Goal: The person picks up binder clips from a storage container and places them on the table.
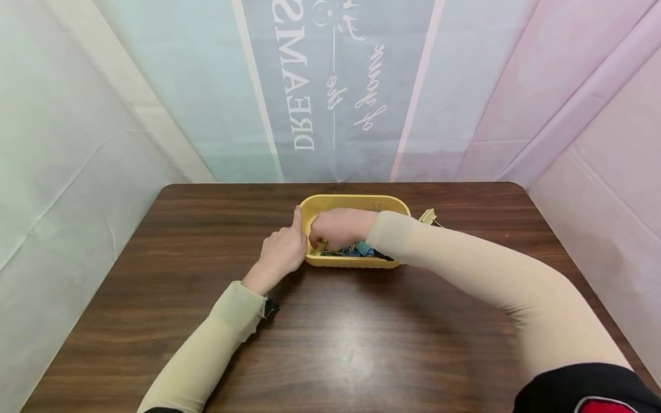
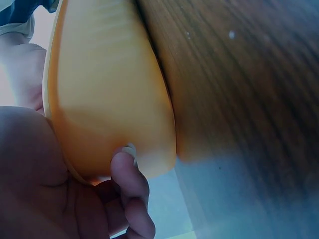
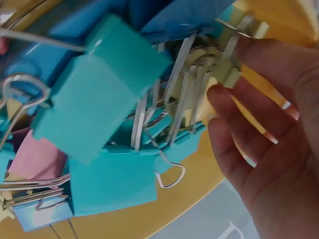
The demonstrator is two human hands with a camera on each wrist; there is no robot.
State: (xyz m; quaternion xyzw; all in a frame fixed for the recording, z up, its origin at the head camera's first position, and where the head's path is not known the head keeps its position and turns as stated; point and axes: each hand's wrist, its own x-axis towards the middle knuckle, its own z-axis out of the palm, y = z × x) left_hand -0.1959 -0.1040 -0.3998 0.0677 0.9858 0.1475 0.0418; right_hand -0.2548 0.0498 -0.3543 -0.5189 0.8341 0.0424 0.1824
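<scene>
A yellow plastic bin (image 1: 356, 262) stands on the table, full of mixed binder clips. My left hand (image 1: 285, 248) grips its left end, with fingertips (image 2: 128, 172) against the outer wall in the left wrist view. Inside the bin, my right hand (image 1: 342, 226) reaches down among the clips. The right wrist view shows its thumb and fingers pinching a pale yellow binder clip (image 3: 228, 72). Close to that hand lie large teal binder clips (image 3: 102, 92), a blue clip (image 3: 187, 17) and a pink one (image 3: 37, 157), their wire handles tangled together.
Beside the bin's right end, another pale yellow binder clip (image 1: 428, 216) sits on the brown wooden table (image 1: 330, 344), partly behind my right sleeve. A printed cloth backdrop (image 1: 341, 160) hangs behind the table's far edge, with pale cloth walls on both sides.
</scene>
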